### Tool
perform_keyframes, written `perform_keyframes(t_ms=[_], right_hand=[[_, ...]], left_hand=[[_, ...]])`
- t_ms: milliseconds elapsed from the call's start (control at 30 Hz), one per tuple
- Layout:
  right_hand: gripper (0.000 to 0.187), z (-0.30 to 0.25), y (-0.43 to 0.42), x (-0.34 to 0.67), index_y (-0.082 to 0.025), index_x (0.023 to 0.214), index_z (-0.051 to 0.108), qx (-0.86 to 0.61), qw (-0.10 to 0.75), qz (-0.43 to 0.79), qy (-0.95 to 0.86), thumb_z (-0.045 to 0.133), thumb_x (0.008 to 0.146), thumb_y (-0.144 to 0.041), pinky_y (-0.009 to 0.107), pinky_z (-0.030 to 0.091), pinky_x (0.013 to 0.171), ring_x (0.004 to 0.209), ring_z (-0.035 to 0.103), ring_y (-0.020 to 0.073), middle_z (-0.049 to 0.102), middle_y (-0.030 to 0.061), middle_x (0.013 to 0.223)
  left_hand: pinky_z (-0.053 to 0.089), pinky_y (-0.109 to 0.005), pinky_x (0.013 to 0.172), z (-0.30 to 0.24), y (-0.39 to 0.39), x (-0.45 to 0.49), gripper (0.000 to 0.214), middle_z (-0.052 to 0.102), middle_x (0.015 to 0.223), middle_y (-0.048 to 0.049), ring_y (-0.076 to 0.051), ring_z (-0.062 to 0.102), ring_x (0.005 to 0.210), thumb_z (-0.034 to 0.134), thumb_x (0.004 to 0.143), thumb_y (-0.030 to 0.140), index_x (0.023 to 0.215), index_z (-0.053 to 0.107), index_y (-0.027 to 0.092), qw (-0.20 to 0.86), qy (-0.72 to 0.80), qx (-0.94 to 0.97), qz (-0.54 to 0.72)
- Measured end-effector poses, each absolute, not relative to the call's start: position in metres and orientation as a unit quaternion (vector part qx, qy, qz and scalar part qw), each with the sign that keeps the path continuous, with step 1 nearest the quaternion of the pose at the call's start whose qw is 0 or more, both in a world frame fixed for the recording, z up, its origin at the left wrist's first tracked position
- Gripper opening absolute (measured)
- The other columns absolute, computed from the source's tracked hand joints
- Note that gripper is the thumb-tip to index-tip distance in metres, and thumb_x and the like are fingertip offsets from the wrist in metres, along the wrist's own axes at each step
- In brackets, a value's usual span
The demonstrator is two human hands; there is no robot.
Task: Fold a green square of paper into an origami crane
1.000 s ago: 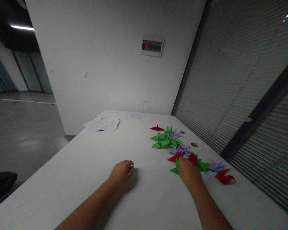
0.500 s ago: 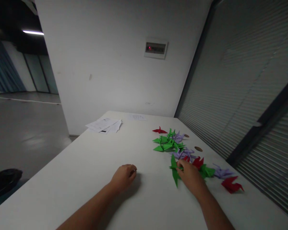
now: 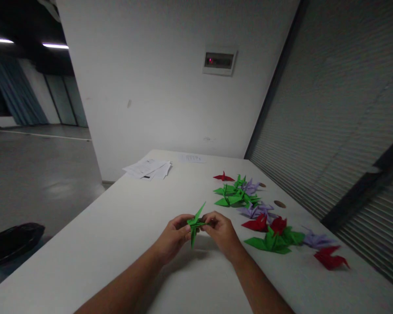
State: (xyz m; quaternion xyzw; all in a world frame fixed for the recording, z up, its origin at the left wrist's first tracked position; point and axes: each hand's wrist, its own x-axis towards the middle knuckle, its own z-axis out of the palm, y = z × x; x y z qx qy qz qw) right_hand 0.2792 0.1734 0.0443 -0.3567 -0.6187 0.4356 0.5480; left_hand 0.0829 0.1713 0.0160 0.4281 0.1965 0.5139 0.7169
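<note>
A green origami crane (image 3: 194, 224) is held between my two hands, just above the white table (image 3: 134, 209). My left hand (image 3: 173, 237) pinches its left side with thumb and fingers. From the right, my right hand (image 3: 221, 231) grips the other side with its fingertips. Part of the crane is hidden behind the fingers. To the right of my right hand lies another green paper crane (image 3: 270, 242), beside a red paper crane (image 3: 257, 223).
More cranes spread along the table's right side: green ones (image 3: 232, 199), purple ones (image 3: 253, 210) and a red one (image 3: 331, 258) nearest me. Paper sheets (image 3: 149, 168) lie at the far left. A black-lined bin (image 3: 16, 244) stands left of the table. Window blinds (image 3: 340, 144) border the right.
My right hand has carried a green crane leftward from the cluster on the right. My left hand, earlier closed and apart, now holds the crane too. The view has shifted slightly.
</note>
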Motion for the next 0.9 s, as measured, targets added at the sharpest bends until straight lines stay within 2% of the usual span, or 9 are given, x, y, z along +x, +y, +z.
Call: perform_keyframes(t_ms=[133,267,367,533,667,767,900], right_hand=[[0.022,0.024,0.169,0.273,-0.022,0.085,0.065,-0.351,0.568,0.441,-0.600,0.083,0.079,-0.031,0.032,0.058,0.078,0.085,0.070,0.0208,0.071,0.0028,0.089],[0.024,0.014,0.159,0.267,-0.021,0.100,0.070,-0.356,0.547,0.430,-0.624,0.079,0.086,-0.037,0.035,0.058,0.082,0.093,0.071,0.0239,0.073,0.0068,0.099],[0.028,0.013,0.154,0.266,-0.020,0.104,0.068,-0.368,0.548,0.427,-0.618,0.078,0.088,-0.041,0.036,0.058,0.084,0.097,0.071,0.0256,0.074,0.0103,0.106],[0.034,0.009,0.155,0.265,-0.019,0.101,0.067,-0.402,0.554,0.407,-0.605,0.077,0.088,-0.049,0.036,0.056,0.083,0.093,0.071,0.0257,0.074,0.0097,0.099],[0.033,0.002,0.155,0.265,-0.020,0.093,0.064,-0.426,0.549,0.382,-0.610,0.074,0.088,-0.051,0.032,0.054,0.076,0.085,0.066,0.0226,0.070,0.0059,0.089],[0.031,0.000,0.155,0.267,-0.021,0.087,0.060,-0.440,0.533,0.371,-0.620,0.077,0.083,-0.046,0.030,0.050,0.069,0.079,0.061,0.0201,0.064,0.0020,0.081],[0.024,0.005,0.154,0.269,-0.021,0.087,0.060,-0.444,0.493,0.392,-0.637,0.078,0.077,-0.033,0.030,0.050,0.073,0.081,0.062,0.0203,0.063,0.0013,0.083]], left_hand=[[0.049,-0.027,0.078,0.008,0.176,0.084,0.045,0.076,0.099,-0.0075,-0.018,0.069,0.087,0.096,0.070,0.030,0.108,0.074,0.018,0.708,0.221,0.424,0.521],[0.050,-0.028,0.078,-0.002,0.178,0.087,0.054,0.074,0.101,-0.0062,-0.019,0.068,0.089,0.099,0.061,0.024,0.107,0.071,0.018,0.679,0.260,0.450,0.519],[0.052,-0.029,0.079,-0.007,0.178,0.089,0.063,0.071,0.108,-0.0048,-0.020,0.068,0.092,0.100,0.058,0.020,0.113,0.069,0.021,0.665,0.276,0.454,0.526],[0.052,-0.030,0.083,-0.009,0.178,0.089,0.056,0.073,0.106,-0.0058,-0.021,0.068,0.096,0.099,0.059,0.019,0.106,0.068,0.018,0.672,0.271,0.473,0.502],[0.049,-0.026,0.074,-0.009,0.178,0.089,0.055,0.072,0.095,-0.0019,-0.017,0.067,0.086,0.099,0.057,0.019,0.099,0.064,0.019,0.681,0.272,0.464,0.497],[0.045,-0.024,0.068,-0.008,0.178,0.090,0.051,0.069,0.085,0.0015,-0.014,0.063,0.078,0.098,0.057,0.019,0.093,0.062,0.018,0.678,0.286,0.462,0.495],[0.041,-0.022,0.064,-0.004,0.177,0.089,0.050,0.067,0.081,0.0020,-0.013,0.061,0.074,0.096,0.054,0.014,0.092,0.063,0.018,0.675,0.308,0.454,0.493]])
